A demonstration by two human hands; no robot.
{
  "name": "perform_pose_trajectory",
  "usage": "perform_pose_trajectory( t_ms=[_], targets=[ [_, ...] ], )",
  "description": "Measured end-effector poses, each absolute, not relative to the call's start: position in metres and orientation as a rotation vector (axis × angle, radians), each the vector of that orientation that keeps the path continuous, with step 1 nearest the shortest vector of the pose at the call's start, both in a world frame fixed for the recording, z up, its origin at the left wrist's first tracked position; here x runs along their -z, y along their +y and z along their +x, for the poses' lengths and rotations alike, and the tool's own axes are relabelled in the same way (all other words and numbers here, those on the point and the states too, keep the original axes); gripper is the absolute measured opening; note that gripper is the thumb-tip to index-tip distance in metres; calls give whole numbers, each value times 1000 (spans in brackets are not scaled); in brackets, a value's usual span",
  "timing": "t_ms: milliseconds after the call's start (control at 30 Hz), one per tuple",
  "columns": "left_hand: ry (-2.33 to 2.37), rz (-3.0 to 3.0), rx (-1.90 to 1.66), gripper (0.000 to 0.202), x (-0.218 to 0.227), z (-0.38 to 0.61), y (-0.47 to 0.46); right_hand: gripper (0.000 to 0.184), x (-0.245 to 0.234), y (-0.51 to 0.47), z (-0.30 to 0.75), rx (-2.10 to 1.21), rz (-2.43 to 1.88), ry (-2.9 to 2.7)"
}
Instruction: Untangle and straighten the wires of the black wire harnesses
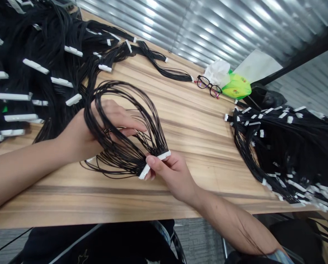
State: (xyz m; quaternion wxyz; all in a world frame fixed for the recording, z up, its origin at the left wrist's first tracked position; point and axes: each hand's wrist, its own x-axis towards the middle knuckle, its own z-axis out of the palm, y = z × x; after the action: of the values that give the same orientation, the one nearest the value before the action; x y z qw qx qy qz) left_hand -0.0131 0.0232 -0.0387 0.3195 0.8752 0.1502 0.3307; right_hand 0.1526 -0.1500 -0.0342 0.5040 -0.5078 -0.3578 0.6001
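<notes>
Your right hand (172,175) pinches the white connector (154,167) between thumb and fingertips. Its black wire loop (117,91) rises to the left and drapes around your left hand (95,128), whose fingers lie extended, not clenched (just above the wooden table (197,124)). A harness pile (293,146) lies well to the right.

A long wooden table (197,132) with a striped grain carries it all. A big heap of black wires with white plugs (29,55) crowds its far left end, and one strand of it (166,69) trails towards a pair of glasses (209,86). Just beside the glasses sit a green packet (237,88) and a white tissue (217,69). A second heap (290,146) covers the right end. Near the front edge, the lower strands of a wire loop (103,167) rest on the wood.
</notes>
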Motion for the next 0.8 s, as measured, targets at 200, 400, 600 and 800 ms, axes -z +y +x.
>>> perform_pose_trajectory(
  t_ms=[200,400,600,800],
  targets=[
    [372,2326,-720,37,36,-8,11,44,34,-150,150,-1513,-1172,-928],
    [346,2168,-698,49,39,-6,4,46,33,-150,149,-1579,-1173,-909],
    [261,2130,-771,40,41,-2,2,42,35,-151,147,-1622,-1114,-860],
    [276,2330,-711,32,45,-6,6,44,37,-151,146,-1622,-1146,-863]
  ],
)
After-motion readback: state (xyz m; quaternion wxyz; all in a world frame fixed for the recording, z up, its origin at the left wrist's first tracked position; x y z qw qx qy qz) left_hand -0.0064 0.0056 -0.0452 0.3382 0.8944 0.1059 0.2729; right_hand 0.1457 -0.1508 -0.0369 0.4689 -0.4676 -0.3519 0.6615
